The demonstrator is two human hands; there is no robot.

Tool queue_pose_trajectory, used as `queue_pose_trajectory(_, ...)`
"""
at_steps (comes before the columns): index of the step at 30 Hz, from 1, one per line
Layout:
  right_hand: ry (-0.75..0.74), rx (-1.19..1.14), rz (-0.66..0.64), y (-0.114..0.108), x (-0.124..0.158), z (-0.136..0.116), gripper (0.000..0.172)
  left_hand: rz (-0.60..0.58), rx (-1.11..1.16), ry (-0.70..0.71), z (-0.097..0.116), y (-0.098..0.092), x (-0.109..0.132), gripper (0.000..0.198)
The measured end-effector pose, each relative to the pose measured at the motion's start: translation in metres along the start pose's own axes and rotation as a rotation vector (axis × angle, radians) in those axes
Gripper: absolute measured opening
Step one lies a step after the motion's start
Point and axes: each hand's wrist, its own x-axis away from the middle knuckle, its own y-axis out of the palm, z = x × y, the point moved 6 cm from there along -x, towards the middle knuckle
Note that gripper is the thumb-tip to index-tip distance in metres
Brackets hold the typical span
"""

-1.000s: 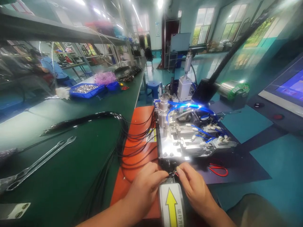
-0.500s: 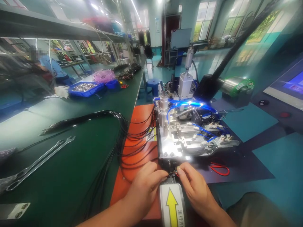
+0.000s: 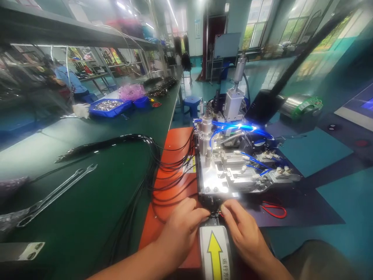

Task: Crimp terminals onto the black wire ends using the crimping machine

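My left hand (image 3: 183, 225) is closed in a pinch at the front of the metal machine (image 3: 215, 175), on what looks like a black cable (image 3: 155, 210) that passes beneath it. My right hand (image 3: 243, 227) pinches close by at thin wires (image 3: 220, 214), where a bit of red shows. The fingertips nearly meet over a small dark fixture (image 3: 212, 221), and they hide most of what they grip. Below them sits a white cover with a yellow arrow (image 3: 215, 249). Several black cables run over the orange panel (image 3: 177, 136) to the machine's left side.
On the green bench (image 3: 101, 202) at left lie two wrenches (image 3: 58, 194) and a black cable bundle (image 3: 110, 143). Farther back are a blue tray (image 3: 109, 111) of small metal parts and a pink bag (image 3: 131, 92). A red loop (image 3: 275, 210) lies right of the machine. A person (image 3: 68, 79) is at far left.
The view has shifted slightly, so the scene sits a little farther right. Both hands keep their pinch at the same spot on the machine.
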Motion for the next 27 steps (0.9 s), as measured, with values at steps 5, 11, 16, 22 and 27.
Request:
queue_pose_trajectory(5, 0.008, 0.028, -0.001, 0.001, 0.001, 0.004, 0.025, -0.001, -0.007, -0.007, -0.001, 0.001, 0.001, 0.024)
queue_pose_trajectory(11, 0.025, 0.028, -0.005, 0.002, 0.003, 0.006, 0.026, -0.022, -0.024, -0.028, -0.002, 0.002, 0.000, 0.024)
queue_pose_trajectory(16, 0.047, 0.021, -0.009, 0.003, 0.002, 0.006, 0.028, -0.042, -0.078, -0.037, -0.002, 0.003, 0.000, 0.023)
queue_pose_trajectory(22, 0.083, -0.001, -0.026, 0.006, 0.002, 0.011, 0.030, -0.063, -0.124, -0.023, 0.001, 0.003, -0.002, 0.024)
queue_pose_trajectory(27, 0.102, -0.024, -0.014, 0.007, 0.002, 0.013, 0.030, -0.130, -0.166, -0.012, 0.000, 0.003, -0.004, 0.024)
